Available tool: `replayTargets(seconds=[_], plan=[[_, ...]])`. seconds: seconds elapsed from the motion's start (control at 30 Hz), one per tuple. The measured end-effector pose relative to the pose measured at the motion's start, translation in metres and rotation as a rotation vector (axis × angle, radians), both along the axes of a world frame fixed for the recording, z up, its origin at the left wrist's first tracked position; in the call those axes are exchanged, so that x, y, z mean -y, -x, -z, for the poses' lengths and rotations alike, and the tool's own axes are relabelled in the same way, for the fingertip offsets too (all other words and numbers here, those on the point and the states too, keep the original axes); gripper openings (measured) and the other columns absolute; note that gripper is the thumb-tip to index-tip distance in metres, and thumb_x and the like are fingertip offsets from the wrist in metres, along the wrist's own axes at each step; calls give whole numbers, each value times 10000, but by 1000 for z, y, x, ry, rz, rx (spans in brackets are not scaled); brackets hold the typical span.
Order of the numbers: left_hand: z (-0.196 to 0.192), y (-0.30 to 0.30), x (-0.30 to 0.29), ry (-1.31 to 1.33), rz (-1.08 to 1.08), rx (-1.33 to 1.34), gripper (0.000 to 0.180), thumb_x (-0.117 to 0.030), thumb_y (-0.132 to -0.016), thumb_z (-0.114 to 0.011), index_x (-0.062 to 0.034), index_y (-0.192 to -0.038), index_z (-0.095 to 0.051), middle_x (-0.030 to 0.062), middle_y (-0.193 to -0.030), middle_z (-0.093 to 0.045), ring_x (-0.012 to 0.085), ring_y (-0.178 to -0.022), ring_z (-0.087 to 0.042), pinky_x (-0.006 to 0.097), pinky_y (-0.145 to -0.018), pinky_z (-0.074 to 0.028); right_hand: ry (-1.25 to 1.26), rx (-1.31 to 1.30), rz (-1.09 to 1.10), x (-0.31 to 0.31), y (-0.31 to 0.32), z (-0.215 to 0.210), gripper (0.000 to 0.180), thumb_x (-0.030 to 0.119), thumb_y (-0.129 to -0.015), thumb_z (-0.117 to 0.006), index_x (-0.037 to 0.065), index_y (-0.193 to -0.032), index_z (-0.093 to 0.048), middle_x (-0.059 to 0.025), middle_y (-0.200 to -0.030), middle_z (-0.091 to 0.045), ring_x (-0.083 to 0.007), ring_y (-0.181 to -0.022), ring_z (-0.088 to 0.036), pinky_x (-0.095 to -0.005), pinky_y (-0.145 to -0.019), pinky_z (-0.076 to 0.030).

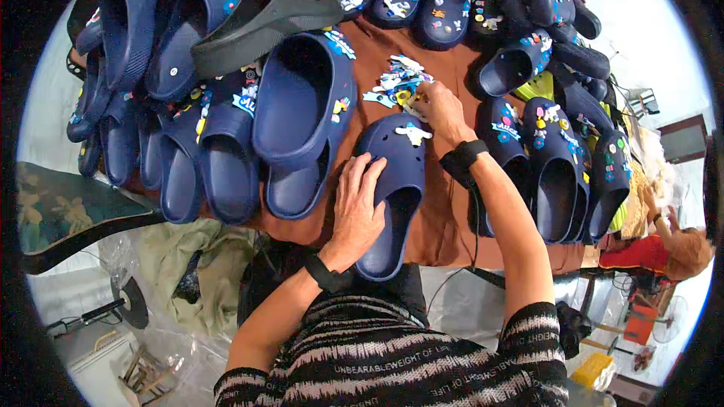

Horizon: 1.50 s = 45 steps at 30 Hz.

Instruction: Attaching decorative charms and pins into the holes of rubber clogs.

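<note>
**One hand on the clog, the other at the charms**

Your left hand (358, 207) grasps the navy clog (400, 162) by its left side, fingers spread over the upper. The clog lies in front of you at the near edge of the table (445, 215), toe pointing away, with a white charm (413, 134) on its upper. Your right hand (445, 111) has its fingers bent down at the near right edge of the charm pile (398, 77), just beyond the toe; you cannot tell whether they pinch a piece. Decorated clogs stand to your left (230, 162) and right (554, 166).
</note>
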<state>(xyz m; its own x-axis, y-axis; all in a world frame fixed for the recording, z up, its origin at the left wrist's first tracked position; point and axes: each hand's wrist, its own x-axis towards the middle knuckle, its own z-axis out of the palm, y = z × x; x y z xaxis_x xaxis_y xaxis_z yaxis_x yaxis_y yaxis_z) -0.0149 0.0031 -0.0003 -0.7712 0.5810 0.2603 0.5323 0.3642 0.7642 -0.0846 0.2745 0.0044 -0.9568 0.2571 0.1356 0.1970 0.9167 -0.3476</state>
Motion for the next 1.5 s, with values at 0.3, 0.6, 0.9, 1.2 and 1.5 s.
replayTargets(seconds=[0.3, 0.6, 0.9, 1.2, 1.5], plan=[[0, 1, -2, -9, 6, 3, 749, 52, -741, -703, -77, -1426, -429, 182, -1471, -373, 416, -1391, -331, 505, -1155, -299, 235, -182, 26, -8, -22, -2, 225, 179, -843, -724, 10, -946, -616, -184, -880, -701, -363, -821, -683, -440, -729, -520], [-2, 0, 1, -12, -3, 21, 726, 72, -749, -670, -69, -1421, -434, 183, -1473, -377, 409, -1395, -327, 493, -1164, -291, 673, -169, 46, 30, -88, -24, 218, 140, -863, -733, -12, -921, -587, -106, -811, -657, -178, -757, -617, -338, -695, -499], [-2, 0, -1, -2, 2, 18, 724, 68, -755, -670, -69, -1424, -430, 187, -1471, -381, 411, -1396, -328, 492, -1171, -281, 589, -130, 62, 32, -88, -25, 233, 151, -872, -730, -11, -952, -583, -129, -854, -666, -214, -781, -628, -361, -712, -502], [-2, 0, -1, 6, 0, 8, 725, 65, -758, -667, -68, -1428, -424, 191, -1473, -376, 413, -1392, -329, 492, -1171, -280, 484, -121, 40, 41, -89, -24, 233, 145, -865, -740, -8, -956, -589, -184, -824, -666, -291, -767, -653, -404, -700, -503], [-3, 0, -1, 5, 6, 17, 725, 70, -753, -665, -64, -1424, -427, 195, -1466, -380, 413, -1385, -338, 490, -1165, -290, 824, -178, 119, 31, -98, -17, 150, 80, -897, -704, -2, -938, -585, -51, -820, -650, -121, -737, -576, -290, -660, -483]])
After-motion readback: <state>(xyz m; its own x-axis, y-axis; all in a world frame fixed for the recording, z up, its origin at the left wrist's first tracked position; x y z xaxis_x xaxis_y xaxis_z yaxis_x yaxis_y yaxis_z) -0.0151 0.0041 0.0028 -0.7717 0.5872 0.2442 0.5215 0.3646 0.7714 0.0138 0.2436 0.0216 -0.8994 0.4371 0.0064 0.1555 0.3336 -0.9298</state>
